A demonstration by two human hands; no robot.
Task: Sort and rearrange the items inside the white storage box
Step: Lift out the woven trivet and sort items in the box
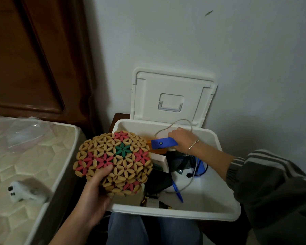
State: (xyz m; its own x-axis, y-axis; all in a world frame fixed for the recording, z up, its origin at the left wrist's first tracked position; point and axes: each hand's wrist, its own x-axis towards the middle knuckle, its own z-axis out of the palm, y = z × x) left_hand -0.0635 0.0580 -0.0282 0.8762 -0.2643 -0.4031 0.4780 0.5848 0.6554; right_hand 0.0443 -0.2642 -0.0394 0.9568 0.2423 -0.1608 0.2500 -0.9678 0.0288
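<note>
Left hand grips the beaded mat over the white storage box's left side while right hand curls its fingers round a blue tool inside; I fear the looped cord snagging.

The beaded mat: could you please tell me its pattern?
The beaded mat has tan flowers, some pink, one green; head view.

Colours logged: white storage box and surroundings.
Obs: beaded mat tan petal lattice, pink-red flowers scattered, one green flower near centre; tool blue body on an orange part; pen blue; sleeve dark grey, paler stripes (cuff end); mattress cream, hexagon quilting; headboard dark brown.
</note>
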